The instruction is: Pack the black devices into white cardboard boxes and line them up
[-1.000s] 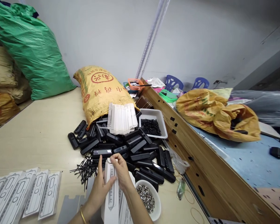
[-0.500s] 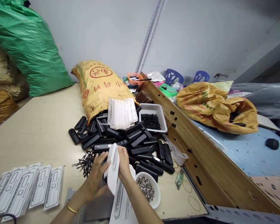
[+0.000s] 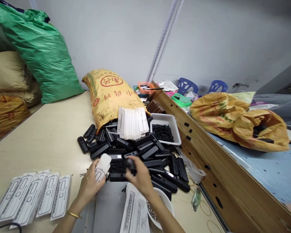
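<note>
My left hand (image 3: 90,183) is closed on a white card sleeve (image 3: 101,167), lifted a little above the table. My right hand (image 3: 139,174) reaches into a heap of black plastic housings (image 3: 138,152) and its fingers are closed on one black housing (image 3: 129,164). More white printed sleeves (image 3: 135,212) lie flat under my right forearm. A row of filled white sleeves (image 3: 36,195) lies to the left. A white bowl of small metal parts (image 3: 168,204) sits by my right wrist.
A yellow woven sack (image 3: 111,94) spills the housings. A stack of white sleeves (image 3: 133,123) leans on the heap beside a white tray of black pins (image 3: 164,131). A wooden divider (image 3: 208,161) runs along the right. Green sack (image 3: 41,51) at back left.
Both hands held one white sleeve upright before. Now the left hand alone holds it, moved left, while the right hand has gone forward into the black heap and gripped a housing.
</note>
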Tool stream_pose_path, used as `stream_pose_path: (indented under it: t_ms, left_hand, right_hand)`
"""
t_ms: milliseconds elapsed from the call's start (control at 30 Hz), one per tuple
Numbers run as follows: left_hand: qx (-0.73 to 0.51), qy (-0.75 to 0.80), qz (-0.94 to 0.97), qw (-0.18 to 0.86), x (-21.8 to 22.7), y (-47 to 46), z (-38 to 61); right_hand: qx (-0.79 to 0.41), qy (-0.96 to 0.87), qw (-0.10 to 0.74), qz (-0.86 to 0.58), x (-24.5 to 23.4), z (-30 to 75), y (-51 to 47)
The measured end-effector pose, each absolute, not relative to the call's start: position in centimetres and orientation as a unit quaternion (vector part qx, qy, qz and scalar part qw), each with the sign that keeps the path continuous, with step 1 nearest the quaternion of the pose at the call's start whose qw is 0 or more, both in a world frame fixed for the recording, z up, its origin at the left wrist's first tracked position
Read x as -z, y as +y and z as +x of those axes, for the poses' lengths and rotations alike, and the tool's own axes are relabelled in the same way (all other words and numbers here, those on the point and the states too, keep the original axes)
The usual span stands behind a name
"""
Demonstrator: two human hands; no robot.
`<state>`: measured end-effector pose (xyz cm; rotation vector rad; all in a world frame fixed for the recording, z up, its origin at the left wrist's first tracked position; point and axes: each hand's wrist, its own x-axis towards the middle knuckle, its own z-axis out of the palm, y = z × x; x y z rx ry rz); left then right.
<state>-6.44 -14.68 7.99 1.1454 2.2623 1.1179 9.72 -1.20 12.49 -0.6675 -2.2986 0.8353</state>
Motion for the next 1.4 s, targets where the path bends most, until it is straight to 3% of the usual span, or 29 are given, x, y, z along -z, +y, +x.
stream_pose_path:
  t_ms: [100, 167, 300, 433, 500, 633, 933, 1100, 1233, 1400]
  left_hand:
    - [-0.398, 0.757, 0.484, 0.184, -8.9, -14.3, -5.3]
    - [-0.422, 0.727, 0.511, 0.181, -9.7, -14.0, -4.5]
    - [-0.459, 0.714, 0.5, 0.174, -9.7, -14.7, -4.4]
    - [-0.529, 0.734, 0.377, 0.199, -7.7, -16.1, -5.3]
    - [-0.564, 0.727, 0.332, 0.206, -7.2, -16.2, -5.4]
    - [-0.579, 0.71, 0.339, 0.213, -7.4, -14.8, -4.3]
    - [-0.521, 0.724, 0.408, 0.195, -8.2, -13.0, -1.5]
    - [-0.504, 0.737, 0.422, 0.16, -7.7, -12.8, -1.1]
    - [-0.469, 0.75, 0.439, 0.157, -7.4, -12.8, -1.1]
    - [-0.454, 0.714, 0.506, 0.169, -7.7, -12.9, -0.9]
  right_hand:
    - [-0.453, -0.733, 0.414, -0.293, -14.9, 9.8, -1.3]
    - [-0.472, -0.738, 0.399, -0.27, -15.4, 9.3, -2.0]
    - [-0.394, -0.844, 0.294, -0.213, -14.4, 8.4, -2.0]
    - [-0.174, -0.927, 0.132, -0.304, -11.0, 8.2, -0.1]
    - [-0.122, -0.939, 0.065, -0.316, -8.7, 7.7, 0.1]
    - [-0.077, -0.952, 0.026, -0.295, -5.4, 6.9, -0.5]
    - [-0.085, -0.953, 0.037, -0.288, -5.5, 7.4, 0.5]
    - [-0.129, -0.936, 0.096, -0.313, -8.3, 9.0, 2.1]
    - [-0.179, -0.929, 0.189, -0.262, -12.9, 11.2, 1.6]
    - [-0.175, -0.974, 0.111, -0.094, -15.9, 11.3, -0.7]
